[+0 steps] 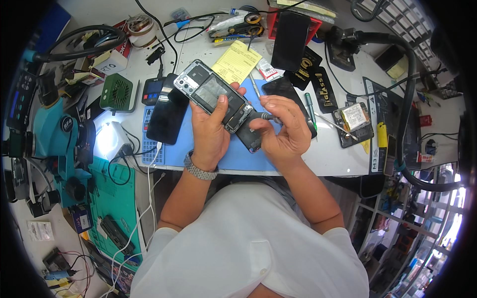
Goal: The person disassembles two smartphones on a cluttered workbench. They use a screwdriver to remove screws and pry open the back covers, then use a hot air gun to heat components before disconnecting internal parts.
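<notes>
Your left hand [211, 126] grips the opened phone [210, 93], likely steadying it while your right hand [287, 131] pinches a dark tool [265, 116].

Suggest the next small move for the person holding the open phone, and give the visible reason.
I would probably steady the open phone with the left hand and gently line up the dark object with its near end: the right hand pinches that object right beside this end, and the phone's inner parts lie exposed. Whether they touch is unclear.
</notes>
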Motion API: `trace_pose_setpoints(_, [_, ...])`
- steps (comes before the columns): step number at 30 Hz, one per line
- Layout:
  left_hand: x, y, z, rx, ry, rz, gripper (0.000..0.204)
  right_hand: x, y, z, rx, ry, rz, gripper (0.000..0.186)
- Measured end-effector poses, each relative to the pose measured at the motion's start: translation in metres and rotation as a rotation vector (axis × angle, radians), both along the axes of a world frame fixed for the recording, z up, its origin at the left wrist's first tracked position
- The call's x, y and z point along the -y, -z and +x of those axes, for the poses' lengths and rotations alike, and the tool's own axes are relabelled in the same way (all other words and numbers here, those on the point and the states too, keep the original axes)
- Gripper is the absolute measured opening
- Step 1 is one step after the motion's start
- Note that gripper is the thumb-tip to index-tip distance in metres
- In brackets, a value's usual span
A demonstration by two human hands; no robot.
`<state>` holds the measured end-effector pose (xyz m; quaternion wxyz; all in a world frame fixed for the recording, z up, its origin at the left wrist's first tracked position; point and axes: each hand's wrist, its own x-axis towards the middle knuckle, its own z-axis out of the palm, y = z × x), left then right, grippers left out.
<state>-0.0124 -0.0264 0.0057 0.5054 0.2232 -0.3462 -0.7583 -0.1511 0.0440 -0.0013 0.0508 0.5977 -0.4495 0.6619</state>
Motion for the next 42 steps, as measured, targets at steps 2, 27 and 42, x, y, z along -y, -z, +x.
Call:
trace_pose_setpoints(2, [0.001,0.003,0.001,0.010,-0.005,0.008,0.044,-0.006,0.000,0.003,-0.034,0.035,0.072,0.048])
trace_pose_setpoints(27, [0.002,0.010,0.002,0.024,0.003,0.016,0.046,-0.001,0.021,0.014,0.179,-0.140,0.204,0.067])
trace_pose_setpoints(42, [0.000,0.007,0.001,0.018,-0.011,0.024,0.046,-0.004,0.017,0.019,0.351,-0.254,0.203,0.060])
